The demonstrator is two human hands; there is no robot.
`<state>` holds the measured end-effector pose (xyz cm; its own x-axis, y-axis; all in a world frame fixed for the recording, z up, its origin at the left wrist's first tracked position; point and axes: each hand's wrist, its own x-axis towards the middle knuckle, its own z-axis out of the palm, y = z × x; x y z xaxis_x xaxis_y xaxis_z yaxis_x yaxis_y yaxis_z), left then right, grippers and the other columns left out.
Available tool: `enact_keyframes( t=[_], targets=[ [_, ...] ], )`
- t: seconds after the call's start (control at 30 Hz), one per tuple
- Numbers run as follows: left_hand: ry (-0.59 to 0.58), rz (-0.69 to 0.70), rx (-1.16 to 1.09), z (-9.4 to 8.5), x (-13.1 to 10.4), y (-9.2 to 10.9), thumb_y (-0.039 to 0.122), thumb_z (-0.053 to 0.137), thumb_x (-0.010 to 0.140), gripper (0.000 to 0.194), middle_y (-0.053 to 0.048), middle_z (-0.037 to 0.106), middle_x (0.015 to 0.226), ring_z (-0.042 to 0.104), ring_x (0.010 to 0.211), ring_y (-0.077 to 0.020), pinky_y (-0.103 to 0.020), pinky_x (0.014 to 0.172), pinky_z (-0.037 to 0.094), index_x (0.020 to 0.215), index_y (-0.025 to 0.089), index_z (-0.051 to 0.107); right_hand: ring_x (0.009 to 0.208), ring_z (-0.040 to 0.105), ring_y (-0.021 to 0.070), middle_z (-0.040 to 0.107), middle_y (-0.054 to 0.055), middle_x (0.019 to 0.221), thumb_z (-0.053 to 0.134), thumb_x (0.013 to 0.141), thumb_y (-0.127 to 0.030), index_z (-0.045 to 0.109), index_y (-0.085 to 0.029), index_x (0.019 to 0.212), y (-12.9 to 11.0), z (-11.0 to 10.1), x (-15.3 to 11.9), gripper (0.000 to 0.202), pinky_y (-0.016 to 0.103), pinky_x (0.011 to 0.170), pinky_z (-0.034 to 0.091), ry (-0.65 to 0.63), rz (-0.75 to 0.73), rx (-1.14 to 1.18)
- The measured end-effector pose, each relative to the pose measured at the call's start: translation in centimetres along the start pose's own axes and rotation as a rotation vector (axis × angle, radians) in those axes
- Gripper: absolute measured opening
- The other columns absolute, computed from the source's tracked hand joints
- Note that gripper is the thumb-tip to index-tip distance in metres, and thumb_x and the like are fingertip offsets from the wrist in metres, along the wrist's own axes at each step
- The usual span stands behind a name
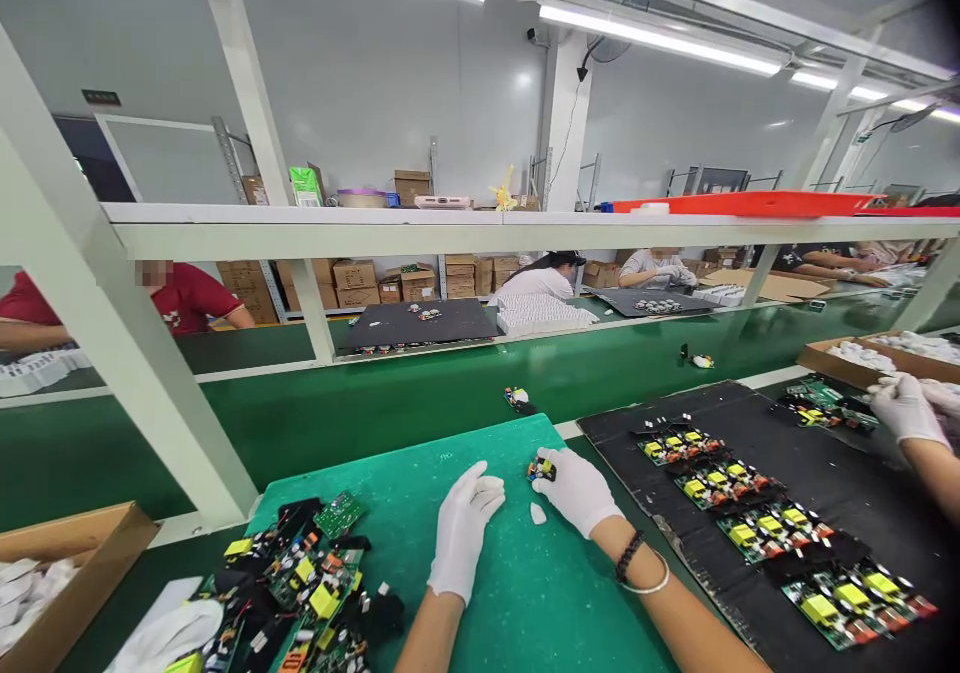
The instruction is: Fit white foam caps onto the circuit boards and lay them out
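My right hand point(576, 490), in a white glove, pinches a small circuit board point(541, 469) with a yellow part over the green mat point(390, 498). Just below its fingers lies a small white piece point(538, 513) on the mat. My left hand point(466, 533), also gloved, hovers over or rests on the mat's middle with its fingers stretched out and nothing in them. To its left is a heap of circuit boards point(315, 573) with yellow parts and black pieces, partly tangled together. A white glove or cloth point(176, 638) lies beside that heap.
Rows of circuit boards point(769, 528) lie on a black board point(645, 493) to the right. A co-worker's gloved hand point(907, 408) is beyond, near boxes of white parts point(862, 356). A carton point(97, 543) stands left. Loose boards point(519, 398) sit on the green conveyor point(420, 393), below a shelf point(450, 233).
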<state>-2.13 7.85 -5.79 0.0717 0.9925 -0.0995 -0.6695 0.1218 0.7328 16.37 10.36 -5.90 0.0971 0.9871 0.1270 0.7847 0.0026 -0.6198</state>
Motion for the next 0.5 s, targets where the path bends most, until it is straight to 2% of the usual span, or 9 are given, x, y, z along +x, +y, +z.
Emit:
enact_keyframes(
  t=[0.07, 0.13, 0.23, 0.4, 0.5],
  targets=[
    [-0.025, 0.001, -0.016, 0.1, -0.2, 0.2, 0.028, 0.064, 0.059, 0.034, -0.008, 0.065, 0.073, 0.062, 0.074, -0.0206, -0.039, 0.083, 0.042, 0.090, 0.014, 0.060, 0.083, 0.058, 0.0208, 0.062, 0.006, 0.092, 0.059, 0.066, -0.033, 0.054, -0.020, 0.112, 0.9, -0.4, 0.6, 0.048, 0.031, 0.074, 0.042, -0.003, 0.005, 0.071],
    [-0.028, 0.003, -0.027, 0.1, -0.4, 0.3, 0.027, 0.063, 0.060, 0.033, -0.008, 0.065, 0.073, 0.061, 0.074, -0.0205, -0.040, 0.084, 0.042, 0.090, 0.013, 0.060, 0.066, 0.059, 0.0173, 0.063, 0.005, 0.077, 0.048, 0.074, -0.036, 0.053, -0.014, 0.111, 1.7, -0.9, 1.2, 0.044, 0.029, 0.062, 0.045, -0.012, 0.027, 0.144],
    [-0.010, -0.002, -0.024, 0.1, -0.6, 0.4, 0.026, 0.063, 0.061, 0.032, -0.008, 0.065, 0.073, 0.061, 0.073, -0.0200, -0.040, 0.084, 0.042, 0.090, 0.013, 0.060, 0.050, 0.055, 0.0152, 0.063, 0.004, 0.066, 0.041, 0.077, -0.039, 0.055, -0.011, 0.103, 2.3, -1.3, 1.8, 0.041, 0.028, 0.050, 0.044, -0.021, 0.048, 0.221],
    [0.003, -0.019, -0.016, 0.2, -0.4, 0.3, 0.030, 0.063, 0.062, 0.033, -0.008, 0.065, 0.073, 0.062, 0.071, -0.0198, -0.040, 0.083, 0.042, 0.090, 0.013, 0.060, 0.073, 0.059, 0.0205, 0.063, 0.007, 0.078, 0.061, 0.061, -0.037, 0.057, -0.015, 0.078, 1.5, -0.3, 1.2, 0.028, 0.029, 0.065, 0.045, 0.014, 0.030, 0.229],
    [0.034, -0.041, 0.000, 0.2, -0.2, 0.1, 0.027, 0.063, 0.062, 0.033, -0.007, 0.065, 0.071, 0.062, 0.070, -0.0192, -0.038, 0.082, 0.043, 0.092, 0.013, 0.059, 0.078, 0.059, 0.0216, 0.062, 0.008, 0.083, 0.066, 0.055, -0.030, 0.052, -0.016, 0.076, 0.8, 0.6, 0.6, 0.029, 0.030, 0.067, 0.044, 0.009, 0.026, 0.226]
  ],
)
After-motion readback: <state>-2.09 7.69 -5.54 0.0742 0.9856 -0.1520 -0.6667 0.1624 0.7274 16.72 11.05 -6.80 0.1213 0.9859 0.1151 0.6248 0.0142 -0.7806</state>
